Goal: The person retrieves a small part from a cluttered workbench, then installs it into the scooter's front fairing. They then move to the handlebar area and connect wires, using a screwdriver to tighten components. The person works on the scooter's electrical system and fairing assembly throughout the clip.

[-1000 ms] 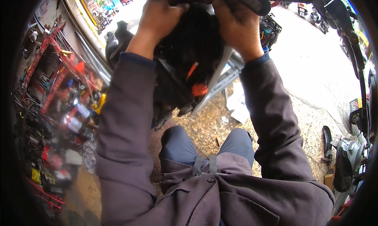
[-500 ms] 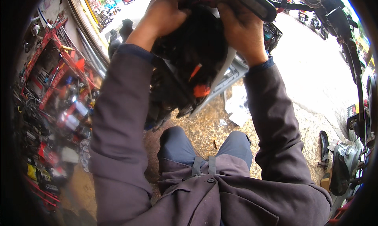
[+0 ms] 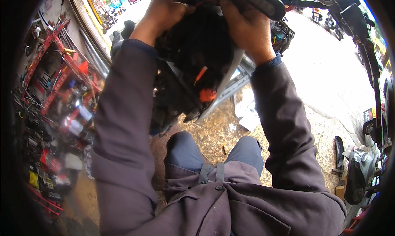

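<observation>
At the top of the view my left hand is closed, thumb and fingers pinched together. A thin red strand, wire-like, runs from its fingertips toward my right hand. That hand is closed too, its thumb bent inward; what it grips is hidden behind the fingers. Both hands are over the front of a black vehicle body, apparently a motorbike or scooter, with orange marks and a grey side edge. Beside my right fingers juts a black elongated part with a grey inset.
Red metal racks with tools and bottles crowd the left side. Papers lie on the speckled floor beyond my knees. On the right stand a dark frame part and a grey-and-black vehicle part. Parked motorbikes line the street behind.
Both hands have shifted slightly left in the view, along with the vehicle body. The red strand shows between them in both frames.
</observation>
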Demonstrator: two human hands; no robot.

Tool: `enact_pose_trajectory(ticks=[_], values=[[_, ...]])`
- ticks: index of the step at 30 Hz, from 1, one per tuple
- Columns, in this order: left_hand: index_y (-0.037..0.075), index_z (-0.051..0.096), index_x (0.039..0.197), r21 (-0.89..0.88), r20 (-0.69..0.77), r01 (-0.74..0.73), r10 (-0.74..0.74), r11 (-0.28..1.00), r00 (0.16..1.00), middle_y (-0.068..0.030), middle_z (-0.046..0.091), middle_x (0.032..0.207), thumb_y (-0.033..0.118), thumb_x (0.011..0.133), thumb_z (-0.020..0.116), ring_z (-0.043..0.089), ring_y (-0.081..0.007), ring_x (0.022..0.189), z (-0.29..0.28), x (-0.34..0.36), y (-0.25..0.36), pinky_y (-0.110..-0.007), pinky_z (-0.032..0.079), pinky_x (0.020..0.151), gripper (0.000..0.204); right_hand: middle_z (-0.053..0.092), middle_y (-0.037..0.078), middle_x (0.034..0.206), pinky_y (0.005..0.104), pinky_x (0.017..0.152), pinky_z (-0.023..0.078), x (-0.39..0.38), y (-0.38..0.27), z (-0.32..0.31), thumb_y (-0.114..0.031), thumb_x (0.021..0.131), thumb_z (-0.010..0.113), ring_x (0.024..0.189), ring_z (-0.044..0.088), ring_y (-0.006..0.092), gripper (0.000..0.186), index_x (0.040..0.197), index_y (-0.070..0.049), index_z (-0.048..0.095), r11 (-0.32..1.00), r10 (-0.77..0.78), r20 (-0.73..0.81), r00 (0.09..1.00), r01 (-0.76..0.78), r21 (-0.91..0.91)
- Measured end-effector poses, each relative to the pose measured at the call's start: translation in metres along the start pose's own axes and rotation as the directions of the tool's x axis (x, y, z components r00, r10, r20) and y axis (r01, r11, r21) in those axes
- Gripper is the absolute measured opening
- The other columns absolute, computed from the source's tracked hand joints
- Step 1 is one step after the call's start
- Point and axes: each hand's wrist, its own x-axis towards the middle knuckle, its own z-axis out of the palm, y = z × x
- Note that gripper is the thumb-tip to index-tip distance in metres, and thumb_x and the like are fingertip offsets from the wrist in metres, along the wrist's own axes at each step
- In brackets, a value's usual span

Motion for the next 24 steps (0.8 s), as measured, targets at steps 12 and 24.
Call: enact_pose_trajectory(ticks=[12, 24], values=[[-0.004, 0.06, 0.121, 0.257, 0.153, -0.116, 0.078, 0.959, 0.985, -0.023, 0.068, 0.11, 0.022, 0.073, 0.076, 0.065, -0.037, 0.108, -0.018, -0.017, 0.033, -0.044, 0.051, 0.089, 0.057, 0.064, 0.007, 0.085, 0.031, 0.071, 0.051, -0.005, 0.002, -0.004, -0.001, 0.088, 0.058, 0.078, 0.062, 0.016, 0.013, 0.095, -0.002, 0.069, 0.992, 0.125, 0.033, 0.992, -0.123, -0.04], [-0.001, 0.067, 0.104, 0.335, 0.118, -0.221, 0.192, 0.916, 0.974, -0.0222, 0.07, 0.099, 0.002, 0.067, 0.063, 0.067, -0.0377, 0.096, -0.018, -0.01, 0.012, -0.043, 0.052, 0.082, 0.038, 0.065, 0.006, 0.083, 0.0319, 0.069, 0.051, -0.007, -0.001, -0.002, -0.007, 0.09, 0.059, 0.077, 0.062, 0.0161, 0.011, 0.096, -0.001, 0.067, 0.979, 0.183, -0.029, 0.983, -0.185, -0.086]])
